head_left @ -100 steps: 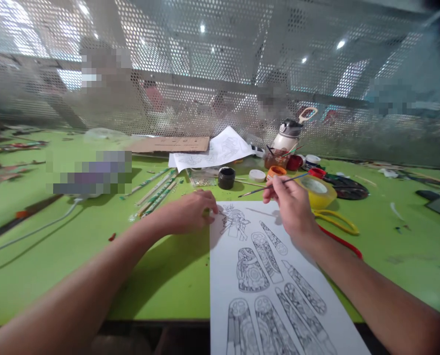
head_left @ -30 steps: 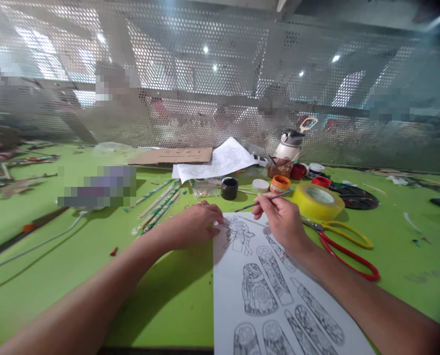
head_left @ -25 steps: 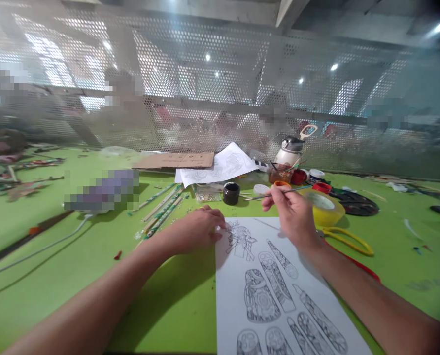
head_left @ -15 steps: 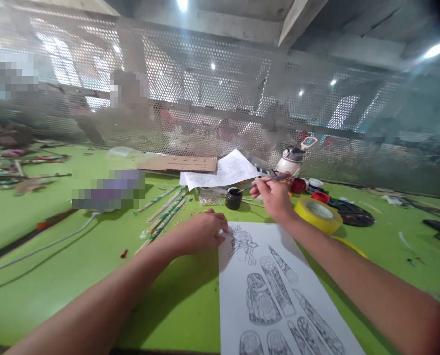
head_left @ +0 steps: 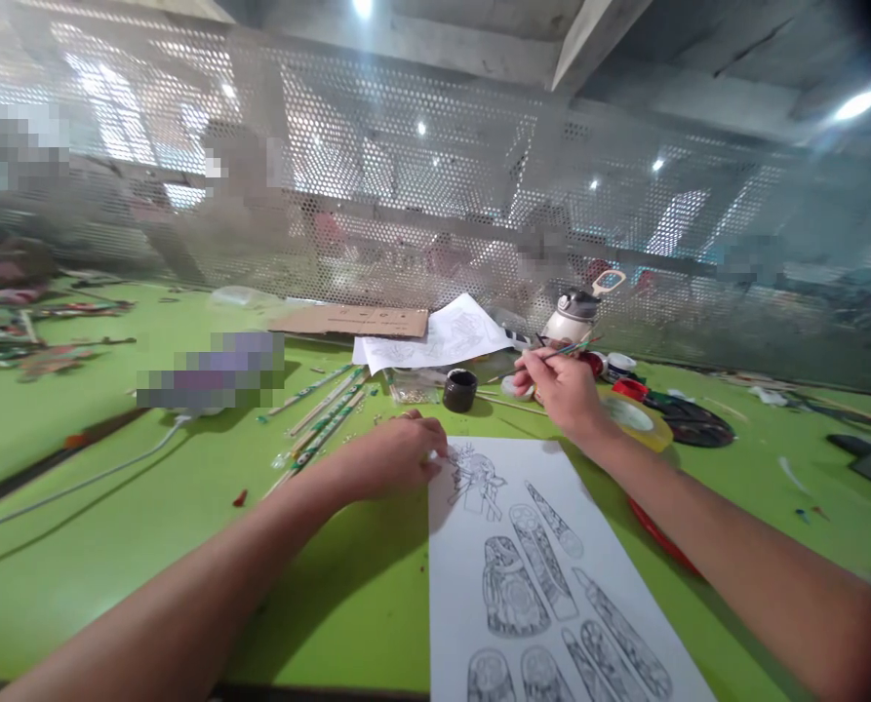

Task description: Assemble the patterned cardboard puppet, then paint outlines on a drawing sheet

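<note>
My right hand (head_left: 561, 390) is closed round a thin brush (head_left: 504, 376), its tip pointing left, a little to the right of a small dark jar (head_left: 459, 390). A white sheet with black line drawings (head_left: 552, 546) lies on the green table between my forearms. My left hand (head_left: 402, 453) rests at the sheet's upper left corner, fingers curled and slightly apart, with nothing visible in them. Behind the jar lie another printed sheet (head_left: 464, 327) and a small clear bag of beads (head_left: 413, 388).
Patterned sticks (head_left: 329, 424) lie left of the jar. A yellow tape roll (head_left: 665, 436), a black palette (head_left: 698, 421), a red cup (head_left: 631, 390) and a flask (head_left: 573, 317) stand at the right. Cardboard (head_left: 347, 319) and a blurred device with a white cable (head_left: 142, 453) are further left.
My right hand has moved right and slightly down with the brush, away from the jar's mouth. My left hand has stayed at the sheet's corner.
</note>
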Demonstrator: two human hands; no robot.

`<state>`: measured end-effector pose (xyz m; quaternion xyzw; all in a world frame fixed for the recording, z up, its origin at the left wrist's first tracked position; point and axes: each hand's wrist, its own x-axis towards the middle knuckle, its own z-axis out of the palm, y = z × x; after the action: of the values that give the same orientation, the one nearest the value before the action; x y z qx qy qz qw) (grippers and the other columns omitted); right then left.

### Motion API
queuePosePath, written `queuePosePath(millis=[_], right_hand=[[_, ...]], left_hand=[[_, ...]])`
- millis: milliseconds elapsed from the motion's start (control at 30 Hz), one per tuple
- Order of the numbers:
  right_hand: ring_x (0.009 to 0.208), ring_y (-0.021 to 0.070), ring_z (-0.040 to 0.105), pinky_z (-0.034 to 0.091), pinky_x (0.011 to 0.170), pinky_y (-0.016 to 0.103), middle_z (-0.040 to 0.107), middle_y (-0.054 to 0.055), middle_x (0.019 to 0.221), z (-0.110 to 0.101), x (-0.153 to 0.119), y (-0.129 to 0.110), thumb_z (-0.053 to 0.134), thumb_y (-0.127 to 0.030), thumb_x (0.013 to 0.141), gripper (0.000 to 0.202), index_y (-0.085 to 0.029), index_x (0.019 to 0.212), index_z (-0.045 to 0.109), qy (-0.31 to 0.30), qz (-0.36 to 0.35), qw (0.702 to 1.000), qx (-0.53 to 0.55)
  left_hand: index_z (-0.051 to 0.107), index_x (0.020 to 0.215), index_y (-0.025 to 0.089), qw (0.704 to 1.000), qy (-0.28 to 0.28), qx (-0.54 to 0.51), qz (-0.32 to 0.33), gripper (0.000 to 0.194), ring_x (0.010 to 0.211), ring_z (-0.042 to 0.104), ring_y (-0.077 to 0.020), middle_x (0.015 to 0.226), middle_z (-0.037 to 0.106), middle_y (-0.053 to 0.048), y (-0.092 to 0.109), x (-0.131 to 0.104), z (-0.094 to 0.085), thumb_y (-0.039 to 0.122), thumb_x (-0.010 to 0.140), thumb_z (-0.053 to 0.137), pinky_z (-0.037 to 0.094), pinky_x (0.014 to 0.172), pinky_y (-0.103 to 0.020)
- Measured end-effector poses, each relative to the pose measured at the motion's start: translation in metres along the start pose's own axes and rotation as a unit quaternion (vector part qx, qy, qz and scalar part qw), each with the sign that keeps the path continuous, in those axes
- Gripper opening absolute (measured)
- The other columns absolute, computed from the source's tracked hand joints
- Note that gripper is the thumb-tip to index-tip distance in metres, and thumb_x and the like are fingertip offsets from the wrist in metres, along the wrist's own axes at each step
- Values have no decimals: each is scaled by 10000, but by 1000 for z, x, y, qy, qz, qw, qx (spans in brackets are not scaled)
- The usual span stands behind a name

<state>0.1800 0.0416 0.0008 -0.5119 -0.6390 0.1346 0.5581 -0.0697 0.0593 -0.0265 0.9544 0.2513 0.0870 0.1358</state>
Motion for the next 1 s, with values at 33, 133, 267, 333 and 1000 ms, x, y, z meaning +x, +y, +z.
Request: queuePosePath(millis=[33,133,267,333,1000], right_hand=[[541,137,630,524,539,261,649,40,633,-2,0,-1,534,-517,856,389,-141,791,611,8,1,1000,8],[549,135,631,529,553,266,653,41,643,-1,-1,-2,536,-511,858,384,-140,799,616,25,1,999,24],[536,134,629,522,553,266,650,40,633,10,1,4,527,-507,863,389,-132,799,613,19,2,999,29],[538,135,631,521,556,265,643,36,626,16,2,10,523,-508,864,393,-131,796,610,10,-4,999,31],[579,157,647,552,594,315,666,48,647,-14,-34,-16,585,-481,837,329,-158,775,600,112,93,974,175]], left_hand=[[675,1016,186,1000,1,2,1,250,996,579,-181,1108,654,-70,0,0,0,211,825,514,438,951,-335],[675,1020,179,1000,1,7,5,256,997,582,-188,1101,656,-82,1,0,-1,201,823,513,445,939,-342],[680,1021,190,1000,4,6,12,259,995,584,-186,1101,657,-76,-1,0,1,210,830,507,440,942,-335],[681,1020,192,1000,5,7,17,260,991,585,-183,1100,657,-75,-2,0,2,212,834,501,435,944,-333],[675,1025,195,1000,6,7,8,246,997,570,-183,1084,664,-69,1,0,-1,227,850,506,443,924,-322]])
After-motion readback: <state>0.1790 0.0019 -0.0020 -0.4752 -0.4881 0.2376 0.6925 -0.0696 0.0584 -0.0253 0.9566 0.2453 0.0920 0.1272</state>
